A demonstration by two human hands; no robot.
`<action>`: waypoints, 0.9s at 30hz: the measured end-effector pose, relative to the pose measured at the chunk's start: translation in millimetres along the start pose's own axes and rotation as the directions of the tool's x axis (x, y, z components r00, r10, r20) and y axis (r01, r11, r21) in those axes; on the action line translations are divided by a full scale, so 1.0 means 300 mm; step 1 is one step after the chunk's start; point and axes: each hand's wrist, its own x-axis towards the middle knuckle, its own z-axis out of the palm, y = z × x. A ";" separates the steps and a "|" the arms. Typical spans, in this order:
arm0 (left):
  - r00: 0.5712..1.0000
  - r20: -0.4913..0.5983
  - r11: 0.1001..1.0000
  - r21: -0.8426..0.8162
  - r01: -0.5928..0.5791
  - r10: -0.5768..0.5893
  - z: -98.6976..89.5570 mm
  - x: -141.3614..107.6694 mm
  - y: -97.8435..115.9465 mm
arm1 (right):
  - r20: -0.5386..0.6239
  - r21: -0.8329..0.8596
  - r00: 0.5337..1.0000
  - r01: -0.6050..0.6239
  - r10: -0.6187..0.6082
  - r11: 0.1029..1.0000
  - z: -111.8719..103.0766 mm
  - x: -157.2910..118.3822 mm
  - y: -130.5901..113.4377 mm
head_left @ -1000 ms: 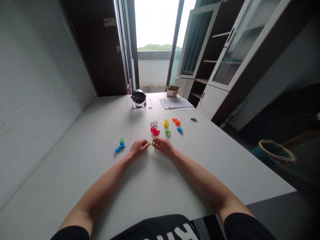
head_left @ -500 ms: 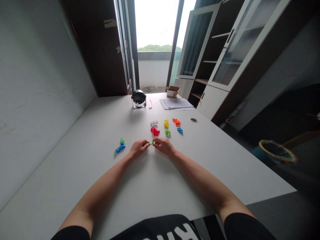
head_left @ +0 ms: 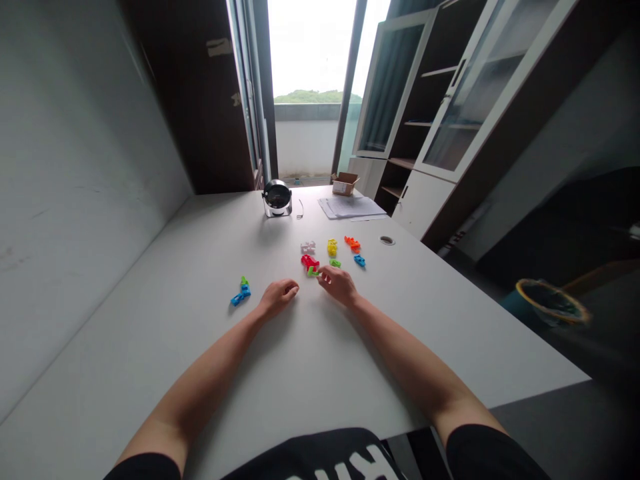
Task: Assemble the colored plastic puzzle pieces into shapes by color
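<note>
My right hand [head_left: 337,284] pinches a small green piece [head_left: 313,272] just in front of the red pieces [head_left: 309,261]. My left hand [head_left: 279,297] rests on the table with its fingers curled together and nothing visible in them. Beyond my right hand lie green pieces [head_left: 335,263], partly covered by its fingers, with yellow pieces [head_left: 333,247] behind. Pale pink pieces [head_left: 308,247] sit behind the red ones. Orange pieces [head_left: 353,243] and a blue group [head_left: 359,261] are to the right. Joined-looking blue pieces [head_left: 241,295] touch or adjoin a green one [head_left: 244,281] at the left.
On the white table [head_left: 200,267], a round black device [head_left: 277,198] stands at the back. Papers [head_left: 353,207] and an open cardboard box [head_left: 345,183] lie at the back right, near a round cable hole [head_left: 387,241]. A bin [head_left: 553,303] is beyond the right edge.
My right hand has moved forward and right with the green piece, away from my left hand. My left hand has let go of that piece and stayed in place.
</note>
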 end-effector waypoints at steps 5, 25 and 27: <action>1.000 0.006 1.000 0.010 -0.006 0.006 -0.003 -0.002 -0.002 | -0.180 -0.022 0.957 -0.236 0.229 0.971 -0.046 0.022 0.105; 0.999 0.007 0.998 0.042 -0.051 0.051 -0.002 -0.005 -0.002 | -0.062 -0.011 0.957 -0.286 0.285 0.958 -0.050 0.018 0.197; 0.998 0.011 0.998 0.038 -0.055 0.054 -0.001 -0.005 -0.005 | -0.055 0.004 0.960 -0.276 0.276 0.961 -0.052 0.016 0.201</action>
